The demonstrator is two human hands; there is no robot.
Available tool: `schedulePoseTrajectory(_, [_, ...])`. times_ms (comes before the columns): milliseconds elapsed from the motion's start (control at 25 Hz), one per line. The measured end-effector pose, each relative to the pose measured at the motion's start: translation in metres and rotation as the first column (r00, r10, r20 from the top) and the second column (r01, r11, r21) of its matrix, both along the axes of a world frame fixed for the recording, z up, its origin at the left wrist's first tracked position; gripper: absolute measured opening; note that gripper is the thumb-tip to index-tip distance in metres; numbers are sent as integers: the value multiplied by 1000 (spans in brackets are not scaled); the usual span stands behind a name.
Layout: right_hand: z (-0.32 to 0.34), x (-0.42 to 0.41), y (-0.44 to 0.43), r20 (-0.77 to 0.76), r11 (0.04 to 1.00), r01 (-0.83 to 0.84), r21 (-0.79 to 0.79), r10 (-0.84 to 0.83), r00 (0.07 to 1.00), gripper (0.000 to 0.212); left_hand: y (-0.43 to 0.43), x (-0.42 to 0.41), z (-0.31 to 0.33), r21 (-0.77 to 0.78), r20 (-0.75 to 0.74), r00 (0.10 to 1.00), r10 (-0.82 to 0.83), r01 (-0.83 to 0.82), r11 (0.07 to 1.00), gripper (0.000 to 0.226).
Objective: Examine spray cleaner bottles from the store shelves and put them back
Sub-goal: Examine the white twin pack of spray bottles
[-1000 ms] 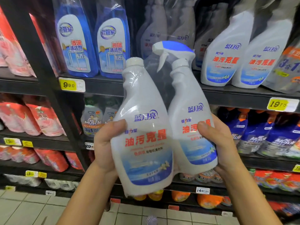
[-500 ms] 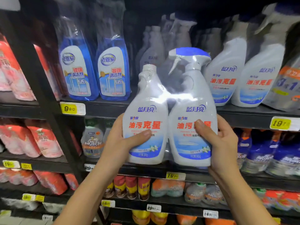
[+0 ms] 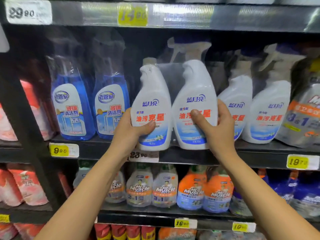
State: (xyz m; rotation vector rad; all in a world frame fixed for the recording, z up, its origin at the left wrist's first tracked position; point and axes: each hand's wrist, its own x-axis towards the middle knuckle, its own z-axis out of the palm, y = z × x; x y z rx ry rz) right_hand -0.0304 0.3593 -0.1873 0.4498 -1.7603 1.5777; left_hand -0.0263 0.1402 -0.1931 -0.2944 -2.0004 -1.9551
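Head view: the twin pack of two white spray bottles stands upright between the hands, its base at the shelf edge; left hand curls round the left bottle, right hand round the right, equally near; its slot likely lies straight beyond them; two blue bottles outside the left hand, two white bottles outside the right.

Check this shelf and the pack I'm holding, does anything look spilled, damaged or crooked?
Nothing stands out. The wrapped twin pack is upright between the left hand and right hand at the shelf edge; no leak or dent shows.
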Motion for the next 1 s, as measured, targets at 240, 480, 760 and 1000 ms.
schedulePoseTrajectory(240, [-7,-17,4,-46,990,50,132,-44,998,55,1,-24,-6,-95,-90,991,95,-104,990,55])
schedulePoseTrajectory(480, [-19,-14,-3,-27,977,119,175,-116,993,79,-1,-26,-17,-135,-200,973,117,-145,980,52])
schedulePoseTrajectory(760, [4,6,8,-12,720,446,532,-520,854,76,-2,-21,-18,-172,-233,962,140,-182,968,57])
schedulePoseTrajectory(1000, [-14,10,0,62,827,370,424,-434,899,88,5,-8,-19,-241,-262,931,256,-320,916,66])
